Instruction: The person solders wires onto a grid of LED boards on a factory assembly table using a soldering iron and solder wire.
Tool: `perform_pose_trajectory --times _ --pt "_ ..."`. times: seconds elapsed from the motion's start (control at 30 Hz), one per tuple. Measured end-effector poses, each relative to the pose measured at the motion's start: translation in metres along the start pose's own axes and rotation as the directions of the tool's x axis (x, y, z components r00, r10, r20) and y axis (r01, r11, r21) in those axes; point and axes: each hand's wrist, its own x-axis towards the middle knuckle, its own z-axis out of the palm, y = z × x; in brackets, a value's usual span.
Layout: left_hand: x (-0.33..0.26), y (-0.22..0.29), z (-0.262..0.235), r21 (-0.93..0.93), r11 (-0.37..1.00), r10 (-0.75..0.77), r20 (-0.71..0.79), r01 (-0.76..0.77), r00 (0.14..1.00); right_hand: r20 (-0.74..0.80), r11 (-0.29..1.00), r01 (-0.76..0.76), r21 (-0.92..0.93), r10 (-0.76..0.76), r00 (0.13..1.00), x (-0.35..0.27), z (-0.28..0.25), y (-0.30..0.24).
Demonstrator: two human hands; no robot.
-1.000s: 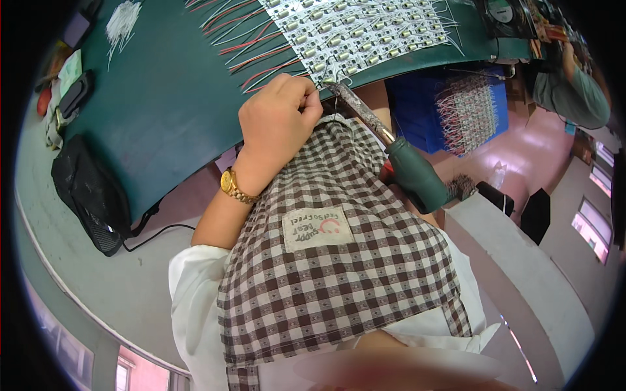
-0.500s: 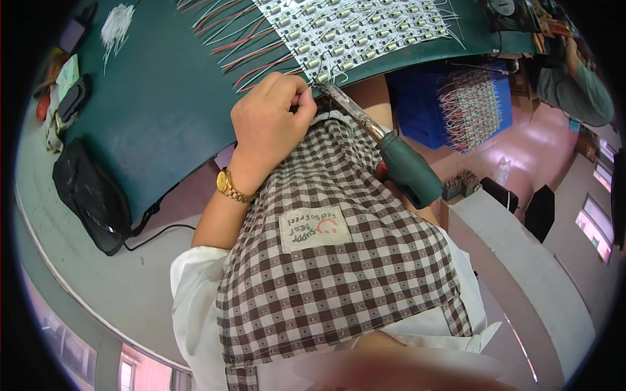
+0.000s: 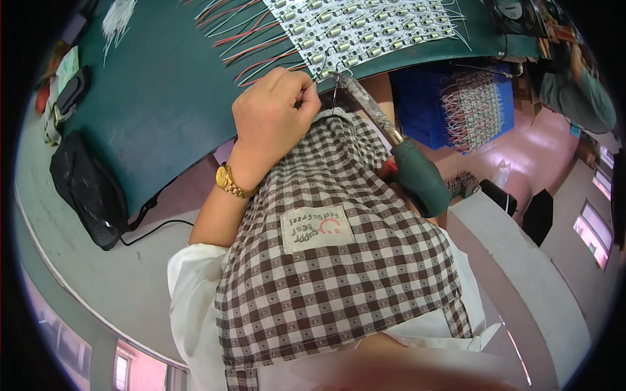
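My left hand [image 3: 274, 111], wearing a gold watch, is closed in a pinch at the near corner of a panel of small white circuit boards [image 3: 365, 32]. A thin wire shows at its fingertips, which are partly hidden. A soldering iron [image 3: 424, 179] with a dark green handle and worn metal barrel slants up from the right; its tip is at the panel's near corner, just right of my left hand. My right hand [image 3: 439, 219] is mostly hidden behind the handle it holds. Red, white and dark wires [image 3: 261, 52] fan out from the panel's left edge.
The panel lies on a green tabletop [image 3: 150, 117]. A bundle of white wires [image 3: 119, 23] lies far left, and a black bag [image 3: 88, 189] at the left edge. Right of the table, a blue bin [image 3: 417, 104] holds wired boards [image 3: 473, 111]. Another person's arm [image 3: 577, 98] is far right.
The soldering iron has shifted to the right, its tip moving slightly away from my left fingertips along the panel corner. My left hand stays pinched in nearly the same place.
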Motion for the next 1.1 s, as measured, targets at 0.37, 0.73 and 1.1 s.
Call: perform_pose_trajectory --times 0.37,0.73,1.1 --pt "0.000 -0.003 -0.002 -0.013 1.000 -0.025 0.020 0.026 0.999 -0.111 0.840 -0.179 0.512 0.271 0.956 0.042 0.005 -0.049" --pt "0.010 -0.009 -0.053 0.082 0.968 -0.225 -0.144 0.239 0.964 -0.136 0.733 -0.001 0.681 0.128 0.982 0.077 0.010 -0.010" --pt "0.046 -0.002 -0.001 0.107 0.993 -0.067 0.157 0.050 0.985 -0.254 0.440 0.166 0.883 0.151 0.955 0.186 0.034 -0.010"
